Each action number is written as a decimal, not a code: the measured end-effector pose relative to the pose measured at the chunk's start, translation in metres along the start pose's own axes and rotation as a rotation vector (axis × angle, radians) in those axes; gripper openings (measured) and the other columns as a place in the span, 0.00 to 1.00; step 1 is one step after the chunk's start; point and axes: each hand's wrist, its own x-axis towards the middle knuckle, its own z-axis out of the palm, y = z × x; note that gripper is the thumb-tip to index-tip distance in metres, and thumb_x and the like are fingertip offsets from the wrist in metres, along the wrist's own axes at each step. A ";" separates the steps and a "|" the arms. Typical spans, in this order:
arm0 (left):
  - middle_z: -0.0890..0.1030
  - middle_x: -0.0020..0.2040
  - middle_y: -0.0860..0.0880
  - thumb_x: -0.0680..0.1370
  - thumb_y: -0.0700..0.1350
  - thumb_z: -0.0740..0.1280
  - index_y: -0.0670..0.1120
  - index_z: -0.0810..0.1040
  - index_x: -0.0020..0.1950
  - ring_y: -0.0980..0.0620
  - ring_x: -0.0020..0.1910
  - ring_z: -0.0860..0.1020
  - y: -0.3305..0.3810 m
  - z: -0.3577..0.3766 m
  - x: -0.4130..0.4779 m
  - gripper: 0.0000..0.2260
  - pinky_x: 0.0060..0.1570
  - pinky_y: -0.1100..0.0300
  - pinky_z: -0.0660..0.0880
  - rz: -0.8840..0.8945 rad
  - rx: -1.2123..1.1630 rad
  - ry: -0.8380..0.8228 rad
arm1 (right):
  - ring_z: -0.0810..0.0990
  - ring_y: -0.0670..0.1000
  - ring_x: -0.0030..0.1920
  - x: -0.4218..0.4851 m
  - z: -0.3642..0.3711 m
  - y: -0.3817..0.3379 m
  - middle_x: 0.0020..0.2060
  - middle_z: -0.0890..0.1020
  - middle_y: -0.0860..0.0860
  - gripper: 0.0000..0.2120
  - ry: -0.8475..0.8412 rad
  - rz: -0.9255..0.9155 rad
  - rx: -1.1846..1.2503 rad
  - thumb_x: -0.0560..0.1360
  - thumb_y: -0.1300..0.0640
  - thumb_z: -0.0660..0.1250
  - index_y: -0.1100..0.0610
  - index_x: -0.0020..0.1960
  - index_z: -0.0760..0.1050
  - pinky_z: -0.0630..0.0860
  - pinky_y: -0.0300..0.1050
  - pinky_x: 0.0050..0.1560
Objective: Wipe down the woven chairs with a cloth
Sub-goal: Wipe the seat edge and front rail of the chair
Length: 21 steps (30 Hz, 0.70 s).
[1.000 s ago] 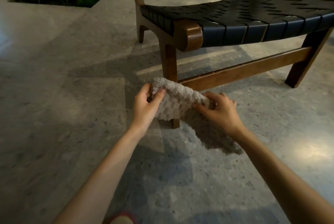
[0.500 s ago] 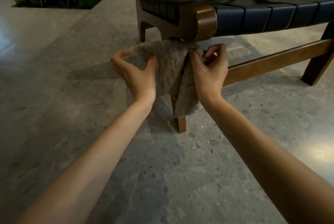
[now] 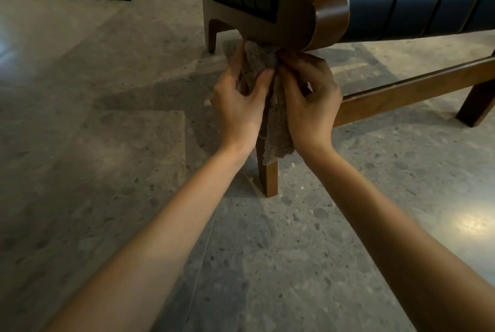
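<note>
Grey fuzzy cloth (image 3: 278, 128) sits against the front leg (image 3: 269, 181) of the woven chair (image 3: 308, 15), at twelve o'clock from us. Our left hand (image 3: 238, 101) and right hand (image 3: 310, 98) both grip it, fingers curled tight.

chair (image 3: 296, 14) cropped right, upper leg (image 3: 268, 180) likely behind cloth (image 3: 278, 133)

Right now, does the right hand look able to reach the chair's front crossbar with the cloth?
Probably yes: the right hand, gripping the cloth at the front leg, sits right beside the near end of the crossbar, with nothing between them.
</note>
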 end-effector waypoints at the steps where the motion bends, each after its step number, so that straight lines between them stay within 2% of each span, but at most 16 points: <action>1: 0.80 0.59 0.46 0.76 0.42 0.70 0.39 0.75 0.66 0.56 0.59 0.78 -0.002 0.000 -0.001 0.19 0.60 0.59 0.74 0.011 0.021 0.000 | 0.75 0.34 0.51 -0.002 -0.001 0.002 0.51 0.78 0.49 0.10 -0.015 -0.025 -0.018 0.77 0.62 0.66 0.58 0.57 0.81 0.72 0.30 0.52; 5: 0.81 0.58 0.45 0.76 0.42 0.70 0.38 0.76 0.65 0.55 0.58 0.79 -0.012 0.001 -0.016 0.19 0.59 0.56 0.76 0.007 0.024 -0.003 | 0.75 0.34 0.48 -0.016 -0.004 0.013 0.50 0.76 0.47 0.13 -0.052 0.013 -0.050 0.77 0.64 0.66 0.59 0.61 0.79 0.70 0.27 0.50; 8: 0.81 0.59 0.45 0.75 0.40 0.71 0.38 0.74 0.66 0.57 0.58 0.79 -0.027 0.003 -0.036 0.21 0.60 0.58 0.76 -0.079 -0.019 -0.015 | 0.76 0.38 0.42 -0.031 -0.010 0.027 0.44 0.78 0.47 0.11 -0.070 0.073 -0.096 0.76 0.63 0.68 0.57 0.58 0.81 0.70 0.27 0.45; 13: 0.82 0.57 0.48 0.74 0.40 0.72 0.42 0.76 0.66 0.58 0.55 0.80 -0.058 0.002 -0.069 0.21 0.58 0.58 0.76 -0.198 0.017 -0.021 | 0.78 0.39 0.42 -0.066 -0.020 0.051 0.44 0.80 0.46 0.11 -0.106 0.144 -0.148 0.74 0.62 0.71 0.54 0.55 0.82 0.73 0.30 0.44; 17: 0.82 0.56 0.47 0.73 0.40 0.73 0.43 0.75 0.66 0.59 0.54 0.80 -0.085 -0.003 -0.097 0.22 0.57 0.59 0.77 -0.324 0.087 -0.079 | 0.78 0.38 0.41 -0.098 -0.028 0.073 0.43 0.81 0.46 0.10 -0.162 0.273 -0.188 0.73 0.63 0.72 0.53 0.52 0.82 0.73 0.28 0.43; 21: 0.82 0.53 0.51 0.72 0.41 0.74 0.43 0.76 0.65 0.59 0.51 0.81 -0.103 -0.006 -0.115 0.21 0.56 0.56 0.78 -0.399 0.152 -0.122 | 0.80 0.37 0.44 -0.114 -0.031 0.085 0.44 0.83 0.45 0.10 -0.193 0.437 -0.157 0.72 0.64 0.72 0.51 0.49 0.82 0.74 0.27 0.48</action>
